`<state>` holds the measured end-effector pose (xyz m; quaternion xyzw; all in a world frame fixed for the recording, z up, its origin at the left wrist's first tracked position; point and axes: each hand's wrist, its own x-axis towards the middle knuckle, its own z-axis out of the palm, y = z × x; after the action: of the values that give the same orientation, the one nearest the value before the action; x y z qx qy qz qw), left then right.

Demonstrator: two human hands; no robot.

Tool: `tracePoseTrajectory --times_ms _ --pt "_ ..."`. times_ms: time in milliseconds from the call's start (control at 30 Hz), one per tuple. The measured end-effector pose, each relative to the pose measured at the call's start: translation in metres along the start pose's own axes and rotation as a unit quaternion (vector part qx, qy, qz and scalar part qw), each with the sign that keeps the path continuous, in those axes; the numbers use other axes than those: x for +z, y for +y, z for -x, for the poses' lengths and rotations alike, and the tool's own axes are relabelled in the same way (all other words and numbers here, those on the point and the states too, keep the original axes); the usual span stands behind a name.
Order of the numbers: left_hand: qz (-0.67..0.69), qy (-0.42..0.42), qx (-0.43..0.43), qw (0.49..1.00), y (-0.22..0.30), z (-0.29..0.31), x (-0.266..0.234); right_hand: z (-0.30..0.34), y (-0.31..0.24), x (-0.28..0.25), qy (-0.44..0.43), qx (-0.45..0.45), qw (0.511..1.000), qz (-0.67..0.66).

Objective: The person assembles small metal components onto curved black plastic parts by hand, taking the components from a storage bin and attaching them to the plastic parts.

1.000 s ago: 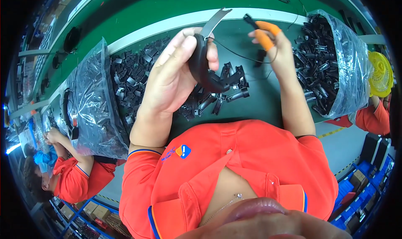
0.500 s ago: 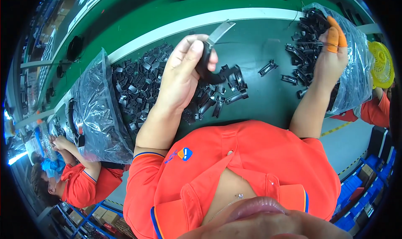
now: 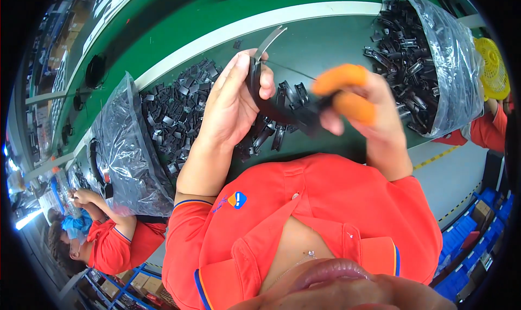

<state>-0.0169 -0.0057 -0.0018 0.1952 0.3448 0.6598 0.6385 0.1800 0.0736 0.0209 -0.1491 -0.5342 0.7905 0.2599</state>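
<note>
My left hand (image 3: 227, 101) is closed around a curved black headband (image 3: 266, 105), its silvery metal strip (image 3: 271, 40) sticking up past the thumb. A thin dark wire (image 3: 290, 69) stretches from near the top of the band toward my right hand (image 3: 364, 97). That hand, blurred, wears orange finger cots and is curled at the band's lower end, around something dark I cannot make out. Beneath the band lie several glossy black plastic parts (image 3: 264, 135). Left of them is a heap of small black clips (image 3: 176, 112).
A clear plastic bag (image 3: 133, 163) lies beside the clip heap. On the right, another bag (image 3: 453, 55) spills longer black parts (image 3: 407, 65). Behind it is a yellow fan (image 3: 493, 71). A white rail (image 3: 304, 10) edges the green table (image 3: 331, 38). Co-workers in red (image 3: 116, 245) sit to both sides.
My right hand has moved left from the bag's pile to the headband's lower end. The headband has turned slightly in my left hand. The loose parts lying right of centre are no longer visible there.
</note>
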Motion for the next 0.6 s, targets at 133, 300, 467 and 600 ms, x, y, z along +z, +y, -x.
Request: tracePoseTrajectory --times_ms 133,300,467,600 --pt "-0.011 -0.021 -0.014 1.000 0.001 0.003 0.008 -0.013 0.014 0.009 0.111 -0.026 0.992 0.059" --pt "-0.039 -0.041 -0.026 0.998 -0.002 0.004 0.009 -0.017 0.015 0.010 0.114 -0.087 0.986 0.083" --pt "-0.029 -0.060 -0.039 0.997 -0.003 0.004 0.005 -0.019 0.017 0.013 0.121 -0.091 0.985 0.082" --pt "-0.033 -0.090 -0.033 0.995 -0.003 0.005 0.006 -0.019 0.020 0.015 0.122 -0.109 0.983 0.089"
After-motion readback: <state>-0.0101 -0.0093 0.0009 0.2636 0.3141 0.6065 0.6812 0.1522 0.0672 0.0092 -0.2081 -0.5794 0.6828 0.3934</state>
